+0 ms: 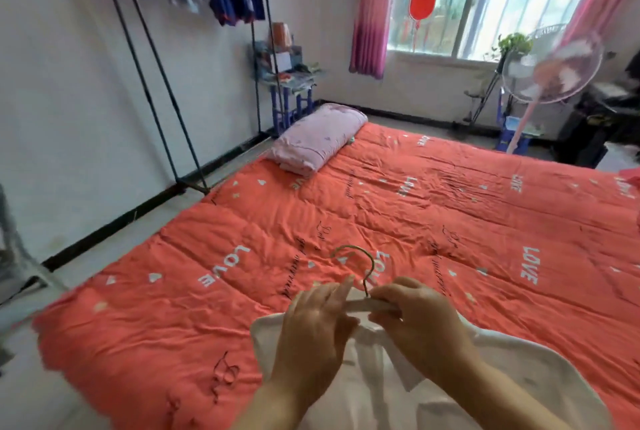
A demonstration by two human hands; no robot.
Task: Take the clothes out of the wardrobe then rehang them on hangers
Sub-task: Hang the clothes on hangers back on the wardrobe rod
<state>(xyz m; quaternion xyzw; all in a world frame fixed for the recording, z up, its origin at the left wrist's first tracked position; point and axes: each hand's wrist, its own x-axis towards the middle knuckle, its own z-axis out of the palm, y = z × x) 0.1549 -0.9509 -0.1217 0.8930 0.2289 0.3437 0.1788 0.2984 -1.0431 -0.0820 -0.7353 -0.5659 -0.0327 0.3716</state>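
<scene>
Where the right hand (422,325) curls its fingers over the pale bar of the hanger (367,305), the left hand (311,336) pinches the bar's other side, forefinger stretched toward the upright hook. Both forearms reach in from the near edge above the white shirt (381,391) spread on the bed (450,207). Its orange quilt stretches wide beyond them; a folded pink blanket (318,138) sits at the far left corner, the clothes rack (152,90) along the wall
</scene>
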